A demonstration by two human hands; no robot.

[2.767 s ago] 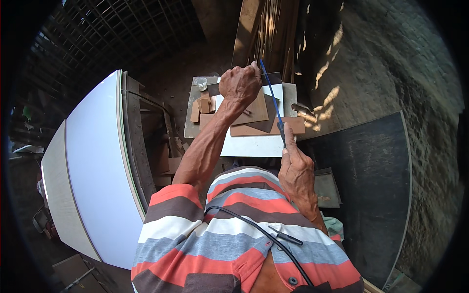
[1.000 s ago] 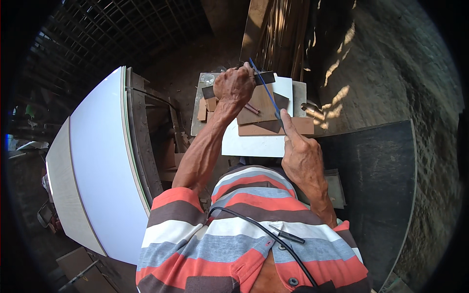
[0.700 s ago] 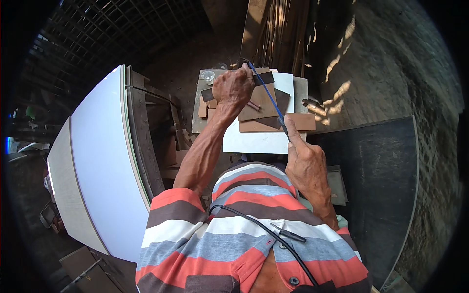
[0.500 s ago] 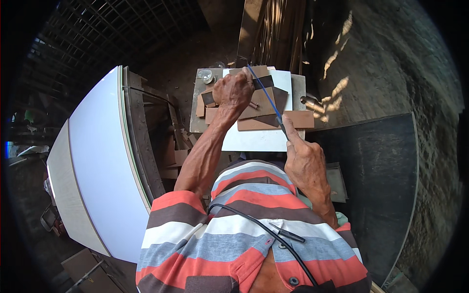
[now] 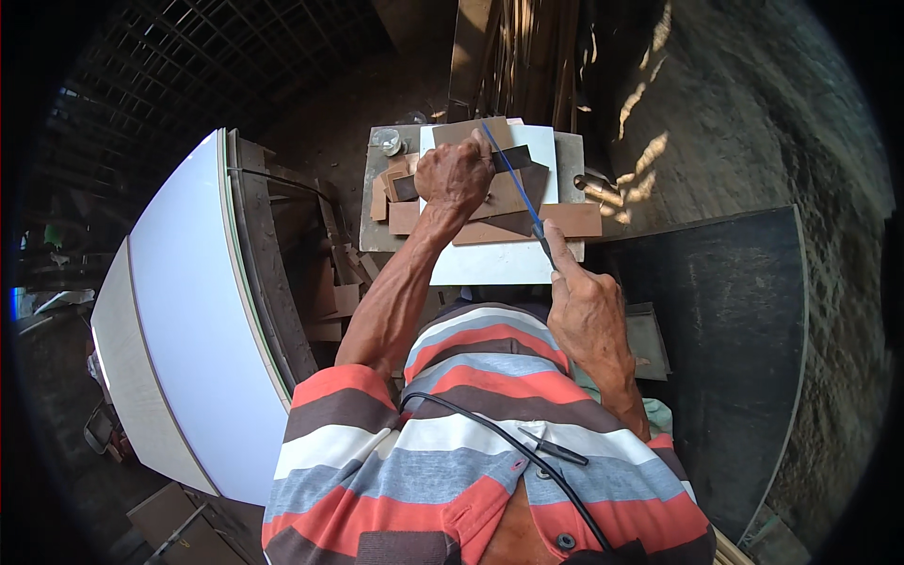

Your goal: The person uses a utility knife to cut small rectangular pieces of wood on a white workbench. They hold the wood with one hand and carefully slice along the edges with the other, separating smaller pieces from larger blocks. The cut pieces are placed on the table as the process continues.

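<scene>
In my right hand (image 5: 591,315) is the dark handle (image 5: 543,247) of a tool with a long, thin blue blade (image 5: 514,176). My index finger stretches along the handle. The blade slants away and to the left across the boards. My left hand (image 5: 455,174) is closed in a fist beside the blade's far part, its thumb side close to it. What that fist holds is hidden. Beneath both hands lie overlapping brown boards (image 5: 574,219), a dark strip (image 5: 512,158) and a white sheet (image 5: 499,272).
A grey worktable (image 5: 570,155) bears a small clear cup (image 5: 387,142) and several brown offcuts (image 5: 379,201). Large white panels (image 5: 188,311) stand at left. A black board (image 5: 725,348) leans at right near a rough wall (image 5: 772,132). Timber lengths (image 5: 518,61) stand behind the table.
The table and boards sit slightly higher and further left in view. My left fist and the blue blade have shifted a little rightward over the boards. Both hands keep their closed shape.
</scene>
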